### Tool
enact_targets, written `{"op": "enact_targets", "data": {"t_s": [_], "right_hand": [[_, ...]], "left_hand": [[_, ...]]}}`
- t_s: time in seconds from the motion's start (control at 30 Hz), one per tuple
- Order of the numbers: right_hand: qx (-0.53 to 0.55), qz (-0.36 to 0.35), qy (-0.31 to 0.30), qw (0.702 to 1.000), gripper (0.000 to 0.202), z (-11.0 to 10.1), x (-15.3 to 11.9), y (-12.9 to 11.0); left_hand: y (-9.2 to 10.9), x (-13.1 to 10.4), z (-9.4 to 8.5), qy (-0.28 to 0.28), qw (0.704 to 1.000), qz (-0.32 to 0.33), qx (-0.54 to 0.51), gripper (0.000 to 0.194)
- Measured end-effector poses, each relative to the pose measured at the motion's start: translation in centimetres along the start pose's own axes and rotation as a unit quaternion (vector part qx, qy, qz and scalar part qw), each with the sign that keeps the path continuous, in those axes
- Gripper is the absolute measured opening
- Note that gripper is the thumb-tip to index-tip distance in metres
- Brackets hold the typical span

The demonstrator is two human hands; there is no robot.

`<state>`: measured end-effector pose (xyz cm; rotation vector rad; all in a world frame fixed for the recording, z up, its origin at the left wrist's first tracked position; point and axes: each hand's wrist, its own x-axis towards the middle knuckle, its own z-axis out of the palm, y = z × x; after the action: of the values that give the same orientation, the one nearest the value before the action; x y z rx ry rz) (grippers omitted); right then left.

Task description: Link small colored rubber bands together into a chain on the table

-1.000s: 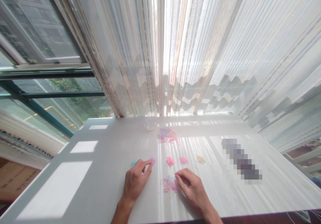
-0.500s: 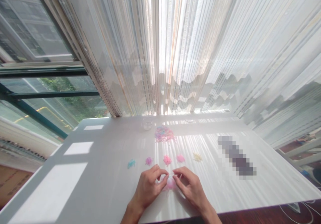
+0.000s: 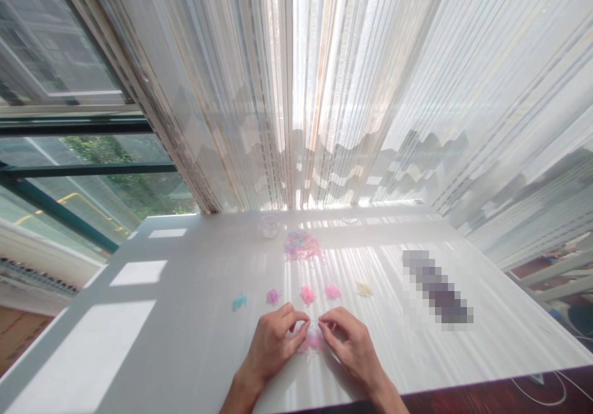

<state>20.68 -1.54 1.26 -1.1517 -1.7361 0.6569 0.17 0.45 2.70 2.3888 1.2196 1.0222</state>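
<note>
Over a pink and pale pile (image 3: 314, 341) near the table's front, my left hand (image 3: 277, 338) is closed in a pinch. My right hand (image 3: 349, 340) pinches just beside it, the fingertips a small gap apart. Whatever lies between the fingers is too small to make out. Beyond the hands runs a row of small piles: teal (image 3: 239, 301), purple (image 3: 273, 296), bright pink (image 3: 307, 295), light pink (image 3: 332, 291) and pale yellow (image 3: 364, 288). A larger mixed-colour pile (image 3: 303, 246) lies farther back.
A clear round container (image 3: 269, 226) stands behind the piles on the white table (image 3: 199, 290). A small clear item (image 3: 350, 221) lies near the back edge. To the right is a pixelated dark object (image 3: 438, 287). Striped curtains (image 3: 306, 92) hang behind the table.
The view has shifted slightly. Both hands keep their pinched pose over the near pile, with hardly any movement of the fingers.
</note>
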Motion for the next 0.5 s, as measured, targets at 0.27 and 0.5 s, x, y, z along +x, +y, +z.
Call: {"op": "enact_targets", "data": {"t_s": [0.27, 0.5], "right_hand": [[-0.109, 0.106, 0.152, 0.977, 0.030, -1.2, 0.2, 1.0], [-0.141, 0.134, 0.155, 0.969, 0.041, -1.5, 1.1, 2.1]], "left_hand": [[-0.5, -0.8, 0.1, 0.011, 1.000, -0.019, 0.002, 0.015], [-0.4, -0.7, 0.2, 0.009, 1.000, -0.016, 0.013, 0.019]]}}
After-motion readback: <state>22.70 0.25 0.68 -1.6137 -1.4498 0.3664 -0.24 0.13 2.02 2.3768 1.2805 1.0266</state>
